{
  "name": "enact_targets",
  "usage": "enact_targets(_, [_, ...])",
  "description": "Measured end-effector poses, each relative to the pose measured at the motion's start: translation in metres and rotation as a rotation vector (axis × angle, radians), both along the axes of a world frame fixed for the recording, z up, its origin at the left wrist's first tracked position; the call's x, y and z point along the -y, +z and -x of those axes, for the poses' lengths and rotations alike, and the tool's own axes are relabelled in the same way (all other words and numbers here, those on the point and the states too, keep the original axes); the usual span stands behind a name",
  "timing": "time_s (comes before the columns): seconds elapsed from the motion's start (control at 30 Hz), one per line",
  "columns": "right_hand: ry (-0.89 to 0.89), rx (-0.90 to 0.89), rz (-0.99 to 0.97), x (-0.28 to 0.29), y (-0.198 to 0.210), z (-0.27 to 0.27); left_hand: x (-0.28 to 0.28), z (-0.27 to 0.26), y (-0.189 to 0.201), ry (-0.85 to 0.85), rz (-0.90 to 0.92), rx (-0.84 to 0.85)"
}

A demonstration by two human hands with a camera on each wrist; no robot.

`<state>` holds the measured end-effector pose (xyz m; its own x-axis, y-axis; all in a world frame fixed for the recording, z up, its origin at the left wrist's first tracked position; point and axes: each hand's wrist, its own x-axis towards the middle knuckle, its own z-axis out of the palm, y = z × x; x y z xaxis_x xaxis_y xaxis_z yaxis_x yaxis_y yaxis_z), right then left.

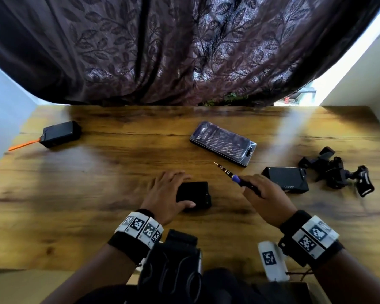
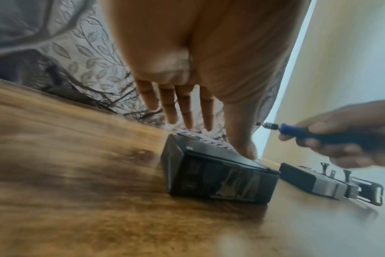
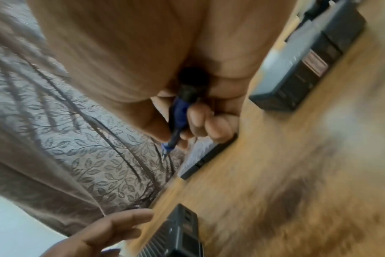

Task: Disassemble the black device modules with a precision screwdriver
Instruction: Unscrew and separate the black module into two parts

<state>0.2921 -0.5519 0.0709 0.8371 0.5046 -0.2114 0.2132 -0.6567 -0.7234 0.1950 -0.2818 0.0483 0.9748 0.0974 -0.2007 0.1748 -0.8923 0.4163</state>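
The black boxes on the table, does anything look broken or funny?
Nothing looks broken. One small oddity: the far-left module has an orange strip sticking out of one end, unlike the module under the left hand or the one beside the right hand, which holds the screwdriver.

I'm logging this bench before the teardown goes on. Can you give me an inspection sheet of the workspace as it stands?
Surface: wooden table, dark grain, glare patches.
Job's things: black module in front of the person; second module to its right; third module far left with an orange strip; precision screwdriver, tip off the work.
Clutter: closed bit case; black clamp mount at right.
Grippers: left hand rests on the near module, fingers straight, thumb on its top; right hand grips the screwdriver.
Cables: nothing seen.
Surroundings: leaf-patterned curtain behind the table; pale walls on both sides.
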Motion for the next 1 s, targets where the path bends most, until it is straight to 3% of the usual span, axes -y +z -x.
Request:
enact_targets(0.1, [-0.073,0.098,-0.101,0.011,0.021,0.005,0.013,-0.012,-0.008,-0.133,0.037,-0.024])
enact_targets(0.23, [-0.097,0.243,-0.214,0.017,0.035,0.010,0.021,-0.015,-0.021,-0.112,0.108,-0.001])
enact_targets(1.0, [-0.044,0.181,-0.230,-0.002,0.023,0.014,0.020,-0.012,-0.028,-0.149,0.092,0.033])
